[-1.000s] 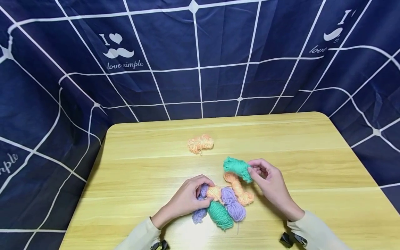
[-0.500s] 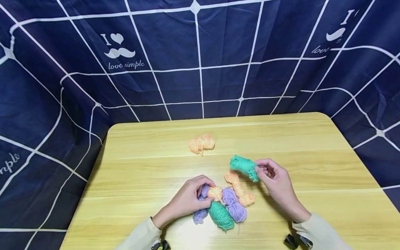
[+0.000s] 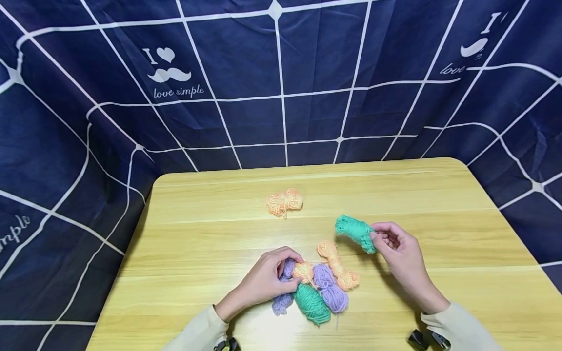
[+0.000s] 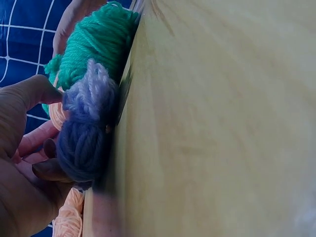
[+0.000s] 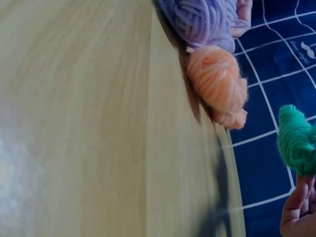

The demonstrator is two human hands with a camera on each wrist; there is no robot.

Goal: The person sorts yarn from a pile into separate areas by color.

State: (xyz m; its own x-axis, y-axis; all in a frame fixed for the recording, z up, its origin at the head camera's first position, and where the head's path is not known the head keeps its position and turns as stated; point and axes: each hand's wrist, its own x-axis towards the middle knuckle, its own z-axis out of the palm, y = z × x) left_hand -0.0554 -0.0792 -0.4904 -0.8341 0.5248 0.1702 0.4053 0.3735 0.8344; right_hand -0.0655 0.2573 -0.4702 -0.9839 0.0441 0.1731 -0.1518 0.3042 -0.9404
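In the head view my right hand pinches one end of a teal-green skein of yarn, raised off the table. My left hand holds a small peach skein between thumb and fingers, within a cluster of yarn. Under and beside that hand lies a purple skein, partly hidden from the head camera. A darker green skein, another purple skein and a longer peach skein complete the cluster. The right wrist view shows the raised green skein at its right edge.
Farther back on the wooden table sits a separate peach skein. Dark blue cloth with white lines hangs behind the table and along both sides. The table's back corners are rounded.
My right hand has moved rightward with the green skein, away from the cluster and clear of the longer peach skein. The left hand keeps its place.
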